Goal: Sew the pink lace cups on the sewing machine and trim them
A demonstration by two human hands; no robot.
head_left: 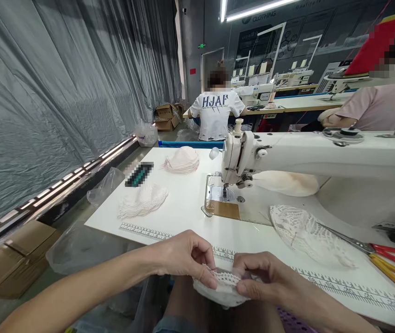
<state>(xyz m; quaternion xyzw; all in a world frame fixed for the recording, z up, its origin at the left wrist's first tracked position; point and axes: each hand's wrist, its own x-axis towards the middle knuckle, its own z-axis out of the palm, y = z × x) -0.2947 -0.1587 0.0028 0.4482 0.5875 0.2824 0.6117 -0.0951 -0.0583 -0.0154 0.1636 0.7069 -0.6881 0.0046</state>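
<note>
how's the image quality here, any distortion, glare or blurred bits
Head view: wide-angle bend curves the sewing machine arm and the table edge; ceiling strip lights glare bright at top, and light is even on the table with soft shadows. Both hands, left hand and right hand, and the lace piece they pinch are sharp. Faces and a dark item on the table are pixelated.

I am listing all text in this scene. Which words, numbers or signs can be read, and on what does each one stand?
"HJAF": back of the white T-shirt of a person standing ahead.
"CLOTHING": dark back wall, near the ceiling light.
Ruler numbers printed along the sewing table edge: too small to read.
Green sign above the door: too small.
Line under "HJAF": blurred.
</note>
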